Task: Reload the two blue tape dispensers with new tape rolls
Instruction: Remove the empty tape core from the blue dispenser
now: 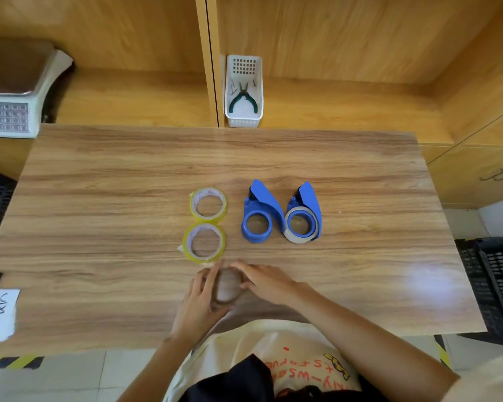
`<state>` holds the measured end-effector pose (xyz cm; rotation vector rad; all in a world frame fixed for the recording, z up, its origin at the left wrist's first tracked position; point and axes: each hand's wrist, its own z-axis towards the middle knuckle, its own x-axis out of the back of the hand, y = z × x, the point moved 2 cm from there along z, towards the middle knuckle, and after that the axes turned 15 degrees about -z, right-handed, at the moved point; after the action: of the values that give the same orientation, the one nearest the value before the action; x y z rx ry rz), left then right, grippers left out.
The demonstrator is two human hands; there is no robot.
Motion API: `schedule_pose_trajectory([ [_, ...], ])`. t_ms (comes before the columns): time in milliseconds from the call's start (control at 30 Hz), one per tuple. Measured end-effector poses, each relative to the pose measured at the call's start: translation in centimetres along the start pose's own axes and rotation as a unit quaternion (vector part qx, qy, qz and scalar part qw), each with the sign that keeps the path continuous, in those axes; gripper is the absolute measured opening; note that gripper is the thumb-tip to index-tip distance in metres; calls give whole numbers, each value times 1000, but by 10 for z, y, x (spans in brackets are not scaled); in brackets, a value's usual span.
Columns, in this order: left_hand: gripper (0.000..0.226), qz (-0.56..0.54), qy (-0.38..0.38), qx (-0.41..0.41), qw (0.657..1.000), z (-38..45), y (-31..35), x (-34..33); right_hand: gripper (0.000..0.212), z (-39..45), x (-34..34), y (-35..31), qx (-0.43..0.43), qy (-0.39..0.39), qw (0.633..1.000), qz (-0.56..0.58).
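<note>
**Kid:** Head view shows your two hands close to you. What are you holding?

**Helper:** Your left hand (199, 300) and right hand (266, 282) curl round a brown empty core (226, 286). It is blurry, so you cannot tell more. It looks like the old one, pulled out to make room.

**Kid:** Where are the dispensers?

**Helper:** The left blue dispenser (259, 216) sits bare in the middle of the table (99, 184). The right blue dispenser (304, 219), just beside it, holds a worn roll.

**Kid:** And the new tape?

**Helper:** Two yellow rolls, the far roll (208, 204) and the near roll (204, 242), touch each other left of the dispensers, easy for you to reach.
</note>
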<state>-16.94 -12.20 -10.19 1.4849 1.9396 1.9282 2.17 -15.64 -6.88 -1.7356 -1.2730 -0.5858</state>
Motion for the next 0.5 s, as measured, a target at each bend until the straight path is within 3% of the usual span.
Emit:
schedule_pose_trajectory([
  [300, 111, 128, -23, -21, 991, 7, 15, 13, 52, 1, 18, 15, 5, 0, 1000, 1],
  [500, 82, 146, -31, -101, 984, 48, 54, 13, 59, -8, 48, 59, -56, 49, 996, 41],
])
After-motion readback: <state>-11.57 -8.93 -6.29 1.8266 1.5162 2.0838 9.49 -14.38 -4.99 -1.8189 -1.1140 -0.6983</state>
